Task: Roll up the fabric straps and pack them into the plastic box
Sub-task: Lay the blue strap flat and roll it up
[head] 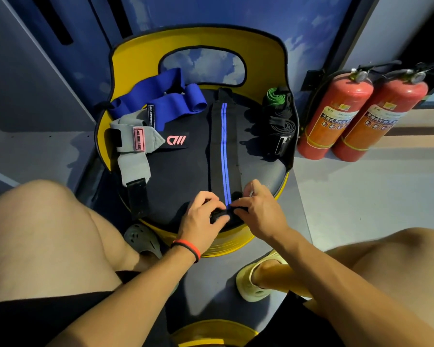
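Black strap (223, 146) with a blue stripe down its middle is laid flat along the dark seat of a yellow chair (125, 53), from the backrest to the near edge. Its near end is turned over into a small roll, and this roll is gripped by both hands. It is clasped from the left by the curled fingers of the left hand (201, 216) and pinched from the right by the right hand (258, 209), whose other fingers are bent above the strap. A red and black band (188, 246) is worn on the left wrist.

A blue strap (161, 101) is heaped loosely at the far left of the seat. Just in front of it, a grey strap (133, 146) with a pink label is draped toward the left edge. A green-edged roll (276, 96) and black rolls (283, 128) are lined along the seat's right rim. Two red fire extinguishers (336, 113) are stood side by side on the floor to the chair's right.
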A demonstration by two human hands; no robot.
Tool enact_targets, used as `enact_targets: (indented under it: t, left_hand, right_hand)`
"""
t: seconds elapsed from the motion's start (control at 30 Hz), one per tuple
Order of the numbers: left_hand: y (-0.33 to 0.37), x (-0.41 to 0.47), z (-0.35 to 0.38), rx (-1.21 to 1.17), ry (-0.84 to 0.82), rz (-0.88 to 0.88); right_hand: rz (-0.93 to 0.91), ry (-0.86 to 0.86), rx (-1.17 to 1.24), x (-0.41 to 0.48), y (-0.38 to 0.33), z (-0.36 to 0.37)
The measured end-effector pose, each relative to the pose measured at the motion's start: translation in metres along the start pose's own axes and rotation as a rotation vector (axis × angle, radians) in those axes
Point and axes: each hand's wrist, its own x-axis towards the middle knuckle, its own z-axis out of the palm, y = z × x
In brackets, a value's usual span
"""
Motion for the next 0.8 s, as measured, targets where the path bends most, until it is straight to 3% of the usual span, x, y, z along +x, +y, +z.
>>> enact_targets:
  t: [0.17, 0.37, 0.67, 0.8]
  left_hand:
    - [-0.005, 0.003, -0.002, 0.17, 0.033, 0.101]
    - [-0.007, 0.013, -0.006, -0.122, 0.04, -0.111]
    - [-0.005, 0.035, -0.009, -0.121, -0.036, -0.287]
    - [-0.001, 0.036, -0.003, -0.088, 0.013, -0.296]
  right_hand:
    - [-0.121, -0.039, -0.092, 0.0, 0.004, -0.001]
    - [-0.074, -0.006, -0.107, -0.003, 0.004, 0.0]
    - [-0.022, 0.095, -0.049, 0.001, 0.008, 0.012]
    - [-0.063, 0.116, -0.113, -0.001, 0.009, 0.018]
